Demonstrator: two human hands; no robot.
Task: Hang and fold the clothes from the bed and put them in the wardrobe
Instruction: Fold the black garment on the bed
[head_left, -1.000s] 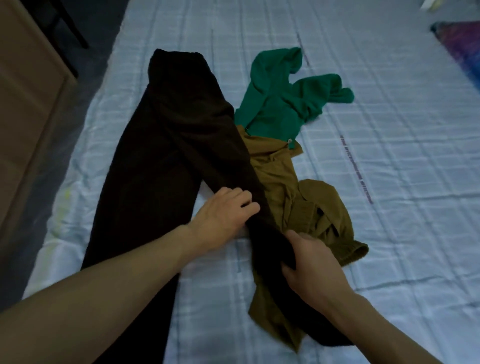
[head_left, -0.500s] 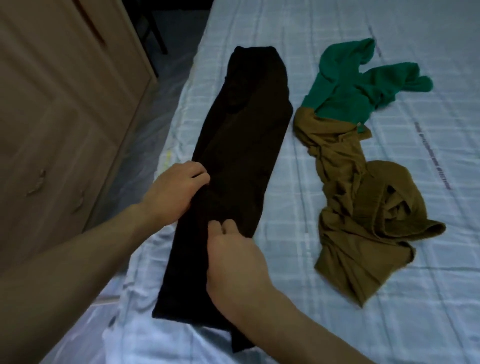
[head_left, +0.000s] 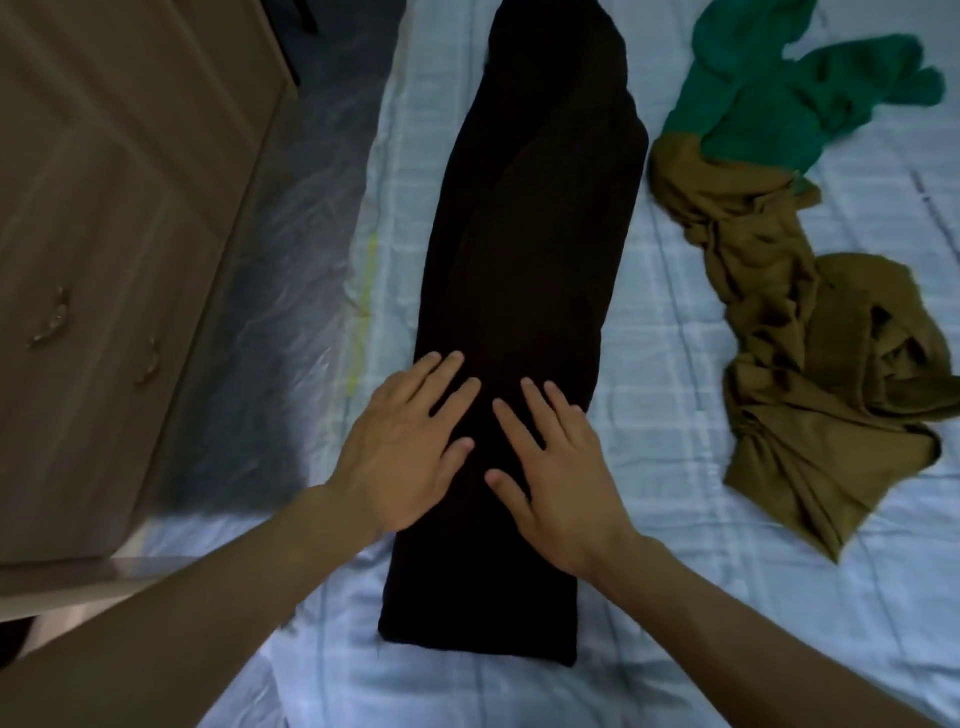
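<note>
On the bed, two flat hands press a black garment

Near the bed's (head_left: 675, 597) left edge the black garment (head_left: 530, 234) lies as a long, narrow, folded strip. The left hand (head_left: 402, 447) and right hand (head_left: 558, 467) rest side by side on its lower half, palms down. Their fingers (head_left: 441, 369) are straight and spread wide, touching the cloth and gripping nothing. To the right, apart from it, lie a crumpled olive garment (head_left: 810, 389) and a green garment (head_left: 779, 104), touching each other. A wooden wardrobe (head_left: 104, 208) stands at left.
</note>
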